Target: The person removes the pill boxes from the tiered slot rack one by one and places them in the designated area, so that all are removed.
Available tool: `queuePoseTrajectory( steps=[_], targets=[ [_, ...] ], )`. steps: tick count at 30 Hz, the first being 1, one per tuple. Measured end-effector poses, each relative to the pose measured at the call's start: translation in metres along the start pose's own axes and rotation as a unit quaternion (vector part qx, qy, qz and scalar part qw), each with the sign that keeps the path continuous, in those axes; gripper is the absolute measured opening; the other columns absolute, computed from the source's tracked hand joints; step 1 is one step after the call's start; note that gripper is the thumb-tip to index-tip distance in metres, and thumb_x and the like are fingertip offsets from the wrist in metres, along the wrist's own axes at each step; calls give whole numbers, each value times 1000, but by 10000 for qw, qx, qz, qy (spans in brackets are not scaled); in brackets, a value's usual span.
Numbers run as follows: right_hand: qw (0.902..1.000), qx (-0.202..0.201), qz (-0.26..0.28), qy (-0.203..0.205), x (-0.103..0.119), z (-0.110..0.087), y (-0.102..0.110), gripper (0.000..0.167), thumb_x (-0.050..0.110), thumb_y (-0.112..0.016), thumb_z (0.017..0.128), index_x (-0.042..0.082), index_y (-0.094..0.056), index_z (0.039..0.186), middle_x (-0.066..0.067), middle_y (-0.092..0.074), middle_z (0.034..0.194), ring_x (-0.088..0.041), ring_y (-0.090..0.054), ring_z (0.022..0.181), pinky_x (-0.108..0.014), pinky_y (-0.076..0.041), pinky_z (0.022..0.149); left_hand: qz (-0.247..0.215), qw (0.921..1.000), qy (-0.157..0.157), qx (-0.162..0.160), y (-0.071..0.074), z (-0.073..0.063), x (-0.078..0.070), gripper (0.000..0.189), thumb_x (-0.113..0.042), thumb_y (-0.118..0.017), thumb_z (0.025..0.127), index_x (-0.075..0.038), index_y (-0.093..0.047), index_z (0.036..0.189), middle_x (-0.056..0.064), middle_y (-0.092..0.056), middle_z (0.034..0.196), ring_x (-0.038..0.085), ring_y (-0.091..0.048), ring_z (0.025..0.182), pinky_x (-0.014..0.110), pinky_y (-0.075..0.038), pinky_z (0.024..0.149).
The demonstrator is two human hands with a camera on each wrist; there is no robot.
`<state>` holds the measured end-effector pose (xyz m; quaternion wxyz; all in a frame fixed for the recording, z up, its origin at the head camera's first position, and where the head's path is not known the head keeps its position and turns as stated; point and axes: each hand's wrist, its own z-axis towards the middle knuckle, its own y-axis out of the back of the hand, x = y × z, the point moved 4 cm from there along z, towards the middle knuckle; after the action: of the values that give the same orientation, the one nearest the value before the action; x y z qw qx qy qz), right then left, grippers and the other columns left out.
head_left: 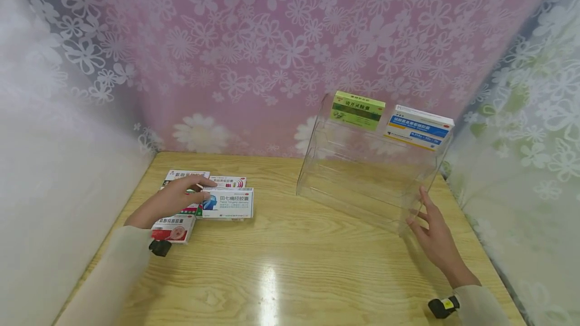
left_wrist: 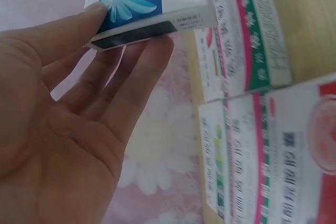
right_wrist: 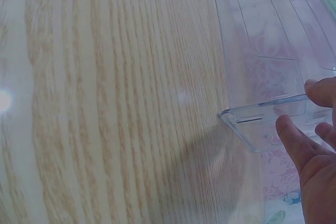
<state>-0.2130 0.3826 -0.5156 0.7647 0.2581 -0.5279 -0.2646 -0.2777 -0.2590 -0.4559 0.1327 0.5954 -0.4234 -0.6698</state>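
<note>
My left hand (head_left: pixel 180 197) pinches a white medicine box (head_left: pixel 232 204) with blue artwork between thumb and fingers. In the left wrist view the thumb lies on this box's (left_wrist: pixel 131 3) printed face, with fingers beneath it. It is held over a group of other medicine boxes, including a white and red box (head_left: pixel 174 229). On the right stands a clear tiered display rack (head_left: pixel 351 197). My right hand (head_left: pixel 434 238) touches its right side panel (right_wrist: pixel 268 109) with extended fingers.
A green medicine box (head_left: pixel 358 110) and a white, blue and orange medicine box (head_left: pixel 419 128) stand side by side in the rack's top tier. The wooden table (head_left: pixel 290 265) meets a floral pink curtain (head_left: pixel 254 54) behind, with pale curtains at both sides.
</note>
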Motion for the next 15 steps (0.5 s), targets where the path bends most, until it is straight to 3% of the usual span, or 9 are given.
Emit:
queuePoseTrajectory(
  steps=[5, 10, 13, 15],
  targets=[
    [10000, 35, 2, -42, 0, 0, -1, 94, 5, -61, 112, 26, 2, 177, -31, -17, 177, -64, -55, 129, 3, -44, 85, -286, 9990, 177, 293, -5, -16, 16, 37, -31, -68, 110, -16, -69, 144, 16, -66, 147, 32, -68, 124, 46, -63, 95],
    [9999, 52, 58, -86, -2, 0, -2, 93, 6, -61, 112, 26, 3, 177, -33, -18, 176, -65, -55, 129, 2, -44, 85, -787, 9927, 155, 901, -12, -26, 27, 35, -25, -68, 110, -11, -69, 142, 13, -71, 133, 21, -70, 106, 35, -61, 88],
    [9999, 49, 80, -98, -3, 0, -1, 93, 5, -61, 112, 26, 3, 177, -34, -18, 175, -65, -54, 129, 2, -44, 85, -1142, 9859, 195, 1209, -17, -28, 30, 35, -21, -68, 110, -6, -68, 142, 17, -73, 104, 24, -64, 80, 33, -58, 70],
    [9999, 52, 98, -103, -3, 0, -2, 93, 5, -61, 112, 26, 3, 177, -35, -19, 174, -66, -54, 129, 2, -44, 85, -1270, 9822, 320, 1350, -20, -30, 33, 36, -20, -67, 110, -5, -67, 143, 19, -66, 87, 29, -54, 64, 33, -51, 59]
  ],
)
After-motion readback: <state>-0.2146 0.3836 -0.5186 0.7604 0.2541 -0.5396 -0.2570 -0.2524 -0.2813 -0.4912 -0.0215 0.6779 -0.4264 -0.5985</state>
